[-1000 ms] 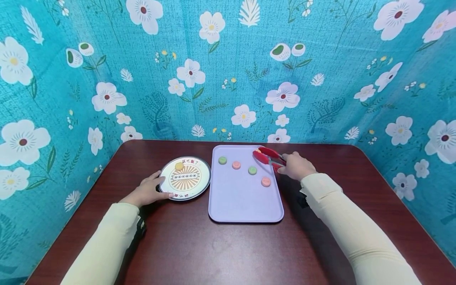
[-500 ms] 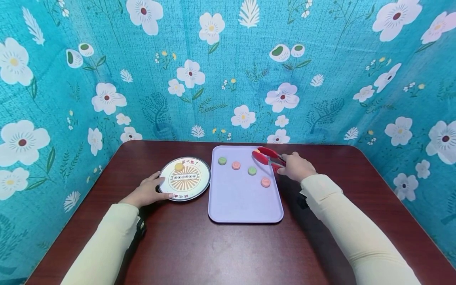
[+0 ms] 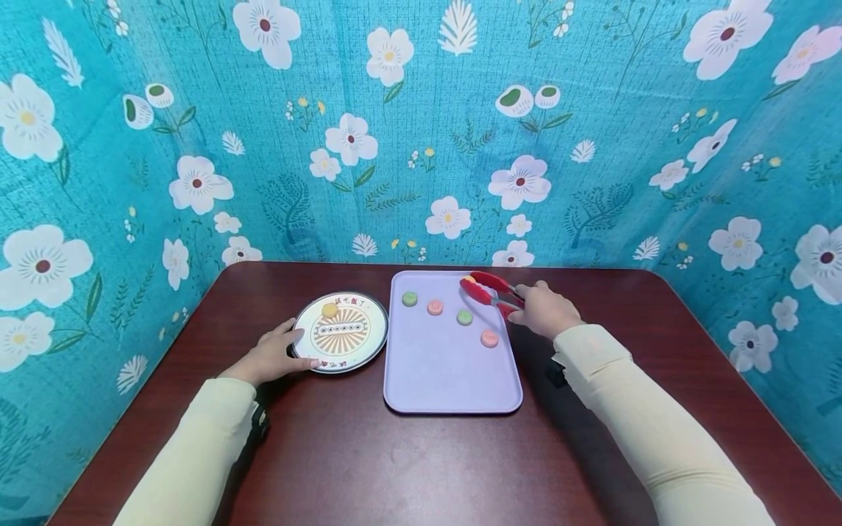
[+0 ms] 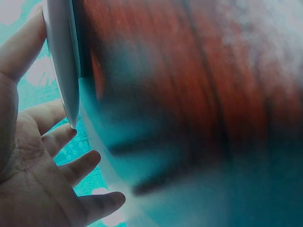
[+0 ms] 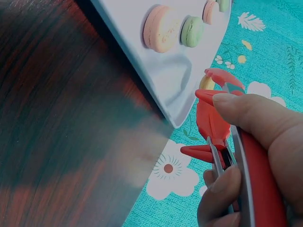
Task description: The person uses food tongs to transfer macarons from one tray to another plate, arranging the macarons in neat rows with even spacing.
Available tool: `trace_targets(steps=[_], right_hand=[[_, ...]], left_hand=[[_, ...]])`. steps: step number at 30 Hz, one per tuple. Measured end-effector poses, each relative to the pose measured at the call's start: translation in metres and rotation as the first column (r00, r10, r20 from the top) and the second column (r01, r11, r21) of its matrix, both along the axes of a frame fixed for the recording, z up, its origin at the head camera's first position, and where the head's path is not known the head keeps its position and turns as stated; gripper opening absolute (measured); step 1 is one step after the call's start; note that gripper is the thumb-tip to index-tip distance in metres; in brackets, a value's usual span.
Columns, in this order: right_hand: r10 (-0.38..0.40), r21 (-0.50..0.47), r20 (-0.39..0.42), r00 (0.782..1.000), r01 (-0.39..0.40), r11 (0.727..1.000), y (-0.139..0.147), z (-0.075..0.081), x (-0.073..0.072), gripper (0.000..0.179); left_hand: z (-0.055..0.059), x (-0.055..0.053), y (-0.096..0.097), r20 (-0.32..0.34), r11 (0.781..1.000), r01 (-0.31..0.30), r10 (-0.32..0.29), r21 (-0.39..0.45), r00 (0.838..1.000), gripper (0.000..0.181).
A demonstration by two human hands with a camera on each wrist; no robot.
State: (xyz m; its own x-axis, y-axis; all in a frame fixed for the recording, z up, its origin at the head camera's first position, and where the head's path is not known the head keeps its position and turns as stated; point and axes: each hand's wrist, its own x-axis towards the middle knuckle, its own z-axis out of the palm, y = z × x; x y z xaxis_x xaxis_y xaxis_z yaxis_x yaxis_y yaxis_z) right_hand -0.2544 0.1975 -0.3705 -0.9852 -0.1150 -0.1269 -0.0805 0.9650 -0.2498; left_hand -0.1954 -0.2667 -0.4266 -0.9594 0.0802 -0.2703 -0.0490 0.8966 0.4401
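The head view shows the right hand (image 3: 549, 310) gripping a pair of red-and-silver tongs (image 3: 479, 292) whose red ends reach out to its left, closed in on a small round yellow macaron (image 3: 468, 279). The step in hand seems to be the pick-up: the macaron looks raised over the far right part of a pale lilac rectangular tray (image 3: 454, 380), though its underside is hidden. The next move, as I judge it, calls for an even, gentle squeeze and enough height to pass the other pieces.

Left of the right hand and nearer the person, a round pink macaron (image 3: 490, 338) lies on the tray; a round green macaron (image 3: 464, 317), a second pink macaron (image 3: 435, 307) and a second green macaron (image 3: 410, 299) lie farther left.

The left hand (image 3: 272, 354) is spread wide at a round white printed plate (image 3: 370, 336), thumb on the near rim. Ahead and right of that hand, a second yellow macaron (image 3: 330, 310) sits on the plate.

Beneath both hands is a glossy dark red-brown table (image 3: 408, 467); beyond them hangs turquoise cloth (image 3: 421, 109) printed with white flowers.
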Motion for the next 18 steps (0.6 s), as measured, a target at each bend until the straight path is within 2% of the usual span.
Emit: trace_targets(steps=[18], right_hand=[[0.002,-0.003,-0.014,1.000,-0.002,1.000,-0.012,0.006,0.007,0.077]], left_hand=[[-0.002,0.001,-0.001,-0.017,1.000,0.014,-0.014,0.019,1.000,0.099]])
